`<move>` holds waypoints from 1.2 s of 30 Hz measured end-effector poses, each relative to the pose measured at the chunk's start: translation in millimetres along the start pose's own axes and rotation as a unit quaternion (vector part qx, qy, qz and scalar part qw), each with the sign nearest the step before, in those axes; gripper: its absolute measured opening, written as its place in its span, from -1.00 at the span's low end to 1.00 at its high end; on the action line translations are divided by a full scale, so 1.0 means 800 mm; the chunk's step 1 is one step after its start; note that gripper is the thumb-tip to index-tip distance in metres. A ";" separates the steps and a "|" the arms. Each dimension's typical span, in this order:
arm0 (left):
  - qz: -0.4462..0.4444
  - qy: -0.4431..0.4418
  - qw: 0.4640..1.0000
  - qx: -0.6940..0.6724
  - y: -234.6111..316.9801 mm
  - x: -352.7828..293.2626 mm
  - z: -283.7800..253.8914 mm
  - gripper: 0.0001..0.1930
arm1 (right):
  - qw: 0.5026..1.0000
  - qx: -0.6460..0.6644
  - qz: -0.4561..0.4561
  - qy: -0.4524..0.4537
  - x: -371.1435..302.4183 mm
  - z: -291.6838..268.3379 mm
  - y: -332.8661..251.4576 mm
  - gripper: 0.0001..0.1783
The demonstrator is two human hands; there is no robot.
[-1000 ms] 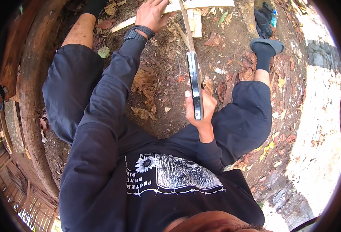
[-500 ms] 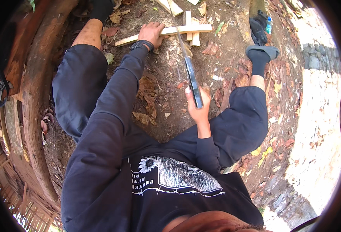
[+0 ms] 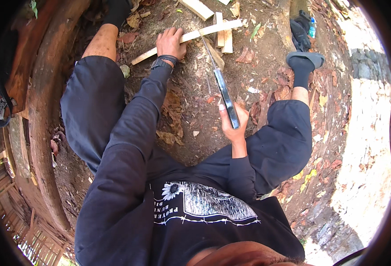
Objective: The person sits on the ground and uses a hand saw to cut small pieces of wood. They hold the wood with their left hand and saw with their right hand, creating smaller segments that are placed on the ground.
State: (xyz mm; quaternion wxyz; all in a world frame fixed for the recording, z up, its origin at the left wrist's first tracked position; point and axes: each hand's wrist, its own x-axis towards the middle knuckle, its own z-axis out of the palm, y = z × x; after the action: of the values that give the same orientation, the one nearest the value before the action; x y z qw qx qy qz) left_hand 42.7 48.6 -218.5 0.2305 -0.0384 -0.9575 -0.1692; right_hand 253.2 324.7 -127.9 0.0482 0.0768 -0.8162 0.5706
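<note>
A long pale wooden strip (image 3: 144, 56) lies across the ground at the top middle of the head view. It bends slightly where the saw meets it. My left hand (image 3: 169, 43), wearing a dark watch, grips the strip left of that spot, fingers curled over it. My right hand (image 3: 236, 126) is closed round the black handle of a hand saw (image 3: 222, 86). The narrow blade points up and left, its far end at the strip. A short wood block (image 3: 214, 55) lies beneath the blade, partly hidden by it.
Short cut wood pieces (image 3: 227, 41) lie under the strip's right end, and another plank (image 3: 196, 8) lies beyond. My sandalled foot (image 3: 304, 61) rests at right near a dark bag (image 3: 300, 33). A thick log (image 3: 44, 111) runs along the left. Dry leaves are scattered on the soil.
My right hand and the saw have drawn back slightly toward me and to the right. The blade no longer reaches past the strip. The strip, straight before, now shows a bend at the blade.
</note>
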 end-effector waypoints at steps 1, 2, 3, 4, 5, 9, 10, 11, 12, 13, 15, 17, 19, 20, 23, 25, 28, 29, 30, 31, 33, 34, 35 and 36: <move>-0.006 -0.009 1.000 -0.008 0.004 0.005 0.000 -0.63 | 1.000 0.001 0.001 -0.004 -0.001 -0.001 -0.003 -0.74; -0.012 -0.016 1.000 -0.019 0.009 0.010 0.002 -0.63 | 1.000 0.001 0.000 -0.008 0.000 -0.004 -0.007 -0.74; -0.016 -0.034 0.999 -0.027 0.013 0.013 0.003 -0.66 | 1.000 -0.003 0.003 0.003 0.001 -0.006 -0.013 -0.74; 0.007 -0.021 1.000 -0.011 0.017 0.014 0.004 -0.68 | 1.000 -0.006 0.005 0.014 0.002 -0.007 -0.019 -0.74; 0.026 -0.010 1.000 0.006 0.020 0.008 0.009 -0.69 | 1.000 -0.010 0.008 0.022 0.002 -0.008 -0.025 -0.74; 0.019 0.053 0.996 0.066 0.024 -0.012 0.026 -0.59 | 0.998 -0.030 -0.009 0.049 0.002 -0.002 -0.040 -0.83; 0.010 0.074 0.995 0.061 0.021 -0.017 0.028 -0.55 | 0.999 -0.024 0.016 0.024 0.000 -0.003 -0.045 -0.81; 0.004 0.056 0.997 0.043 0.021 -0.022 0.021 -0.56 | 0.999 -0.027 0.012 0.015 -0.001 -0.002 -0.041 -0.80; -0.002 0.044 0.998 0.037 0.026 -0.024 0.018 -0.58 | 0.999 -0.031 0.007 0.005 -0.002 -0.002 -0.032 -0.79; -0.008 0.033 0.999 0.031 0.035 -0.025 0.017 -0.58 | 1.000 -0.028 0.005 0.007 -0.006 -0.001 -0.019 -0.79; -0.010 0.025 0.999 0.027 0.040 -0.025 0.012 -0.54 | 1.000 -0.017 -0.002 0.011 -0.014 0.003 0.010 -0.77; -0.040 -0.010 0.999 -0.015 0.030 -0.017 0.012 -0.53 | 1.000 -0.015 0.003 0.002 -0.018 -0.002 0.031 -0.69; -0.066 -0.058 0.995 -0.049 0.014 -0.004 0.015 -0.54 | 1.000 -0.013 0.019 -0.001 -0.024 -0.004 0.046 -0.64; -0.070 -0.057 0.995 -0.048 0.009 0.006 0.017 -0.57 | 1.000 -0.014 0.020 -0.002 -0.025 -0.004 0.049 -0.63; -0.067 -0.071 0.995 -0.037 0.006 0.018 0.023 -0.61 | 1.000 0.002 0.015 0.007 -0.030 -0.003 0.044 -0.60; -0.079 -0.094 0.991 -0.053 0.009 0.015 0.026 -0.62 | 1.000 -0.001 0.006 0.010 -0.027 -0.005 0.028 -0.60; -0.092 -0.001 0.995 -0.049 0.021 0.006 0.028 -0.64 | 1.000 0.006 -0.017 0.008 -0.025 -0.012 0.007 -0.67; -0.109 0.028 0.993 -0.038 0.035 0.008 0.022 -0.66 | 1.000 0.017 -0.002 0.019 -0.029 -0.017 0.005 -0.66; -0.109 0.037 0.993 -0.037 0.038 0.015 0.018 -0.66 | 0.998 0.047 0.016 0.036 -0.031 -0.017 0.002 -0.68; -0.109 0.045 0.992 -0.036 0.042 0.022 0.015 -0.67 | 0.995 0.077 0.034 0.054 -0.034 -0.017 -0.001 -0.69; -0.090 0.046 0.994 -0.032 0.040 0.031 0.018 -0.68 | 0.989 0.111 0.058 0.072 -0.041 -0.017 -0.002 -0.72; -0.071 0.021 0.997 -0.034 0.041 0.034 0.021 -0.68 | 0.991 0.097 0.048 0.074 -0.042 -0.020 -0.002 -0.72; -0.053 -0.001 0.998 -0.033 0.039 0.035 0.026 -0.68 | 0.993 0.084 0.037 0.075 -0.039 -0.023 -0.010 -0.72; -0.037 -0.023 0.999 -0.031 0.031 0.033 0.035 -0.68 | 0.994 0.073 0.024 0.074 -0.036 -0.024 -0.015 -0.73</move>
State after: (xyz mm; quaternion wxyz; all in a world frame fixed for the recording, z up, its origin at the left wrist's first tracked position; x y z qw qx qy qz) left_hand 11.1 81.0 -222.5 0.2004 -0.0139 -0.9577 -0.2060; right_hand 283.6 341.0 -114.9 0.0887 0.0180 -0.7679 0.6341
